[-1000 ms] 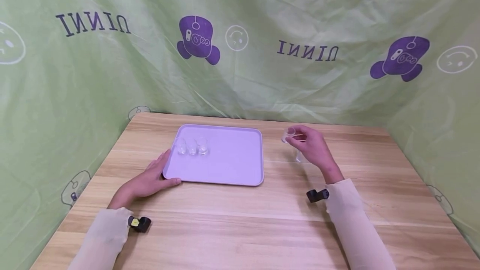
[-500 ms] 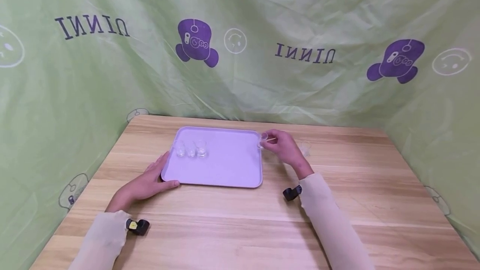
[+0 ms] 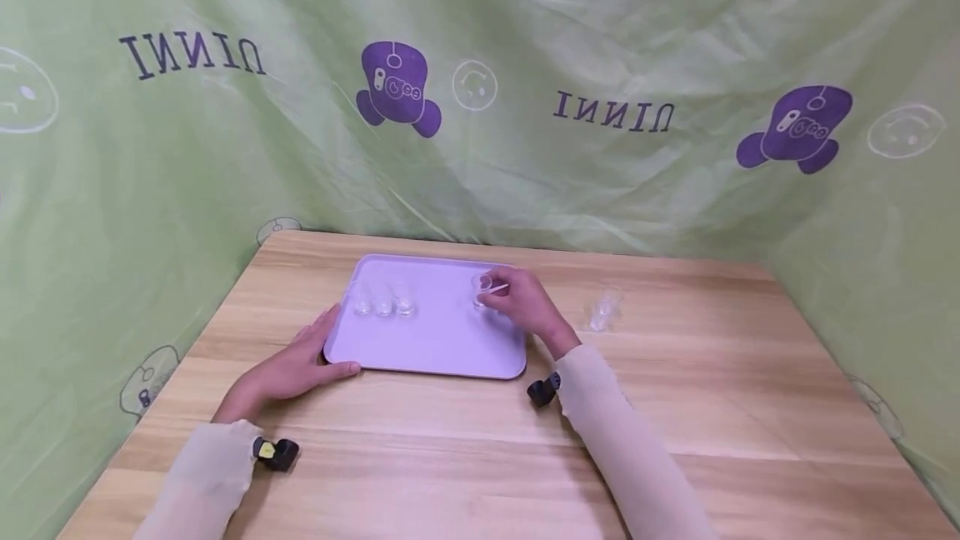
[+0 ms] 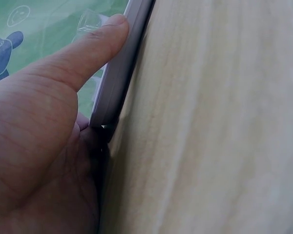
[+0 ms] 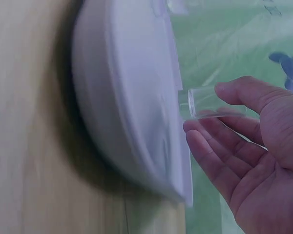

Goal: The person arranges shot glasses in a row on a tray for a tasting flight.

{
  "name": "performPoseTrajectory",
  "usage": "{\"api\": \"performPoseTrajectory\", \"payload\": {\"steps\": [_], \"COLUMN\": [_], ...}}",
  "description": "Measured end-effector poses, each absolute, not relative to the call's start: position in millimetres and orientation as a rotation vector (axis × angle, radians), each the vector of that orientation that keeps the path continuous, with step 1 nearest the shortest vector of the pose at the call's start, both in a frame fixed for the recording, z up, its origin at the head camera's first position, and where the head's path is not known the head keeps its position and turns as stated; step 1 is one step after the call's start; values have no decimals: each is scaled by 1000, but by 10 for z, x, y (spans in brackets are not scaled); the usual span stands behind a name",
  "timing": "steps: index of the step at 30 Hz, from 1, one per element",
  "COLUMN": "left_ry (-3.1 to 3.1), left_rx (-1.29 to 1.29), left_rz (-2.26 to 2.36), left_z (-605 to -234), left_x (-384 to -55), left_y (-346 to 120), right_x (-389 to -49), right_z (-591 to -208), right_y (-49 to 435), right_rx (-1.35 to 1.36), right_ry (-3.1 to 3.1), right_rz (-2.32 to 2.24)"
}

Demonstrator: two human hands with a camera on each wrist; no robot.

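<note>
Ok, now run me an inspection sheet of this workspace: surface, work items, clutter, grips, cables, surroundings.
Surface: wood-grain table, with a purple tray on it.
Work items: three cups, clear, in a row on the tray's left part; more clear glassware on the table right of the tray, count unclear.
Clutter: nothing seen.
Left grip: rests at the tray's near left corner, thumb on the rim.
Right grip: holds a fourth cup at the tray's right part; contact with the tray unclear.
Cables: nothing seen.
Surroundings: green curtain with purple prints.
</note>
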State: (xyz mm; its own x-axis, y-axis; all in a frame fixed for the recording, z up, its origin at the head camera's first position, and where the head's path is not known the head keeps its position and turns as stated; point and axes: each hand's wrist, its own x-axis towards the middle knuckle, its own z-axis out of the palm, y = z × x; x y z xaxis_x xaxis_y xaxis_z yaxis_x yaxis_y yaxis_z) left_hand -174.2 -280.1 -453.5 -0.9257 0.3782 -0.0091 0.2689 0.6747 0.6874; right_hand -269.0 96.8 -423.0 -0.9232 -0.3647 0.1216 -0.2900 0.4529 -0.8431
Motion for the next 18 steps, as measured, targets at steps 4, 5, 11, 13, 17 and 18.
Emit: {"api": "performPoseTrajectory", "payload": {"steps": [4, 5, 11, 13, 17, 18], "left_ry": [2744, 2746, 2743, 2733, 2728, 2728], "left_rx": [573, 575, 523, 515, 511, 515], "left_rz": [1097, 1105, 1082, 1067, 1059, 1060], "left_z": [-4574, -4595, -4557, -4509, -4474, -4471], "left_x": [-1761, -1759, -1736, -1729, -1734, -1736], "left_y": [-2813, -2817, -2807, -2794, -2777, -2773], "right_x": [-2673, -2671, -2659, -2658, -2656, -2654], "right_z": [-4215, -4221, -4229, -4242, -4272, -4277], "right_y": [819, 783, 583, 536, 479, 471], "right_rx": [-648, -660, -690, -702, -720, -723], "right_ry": [2592, 2591, 2600, 2608, 2611, 2608], "right_rz": [-1474, -1466, -1417, -1408, -1404, -1406]}}
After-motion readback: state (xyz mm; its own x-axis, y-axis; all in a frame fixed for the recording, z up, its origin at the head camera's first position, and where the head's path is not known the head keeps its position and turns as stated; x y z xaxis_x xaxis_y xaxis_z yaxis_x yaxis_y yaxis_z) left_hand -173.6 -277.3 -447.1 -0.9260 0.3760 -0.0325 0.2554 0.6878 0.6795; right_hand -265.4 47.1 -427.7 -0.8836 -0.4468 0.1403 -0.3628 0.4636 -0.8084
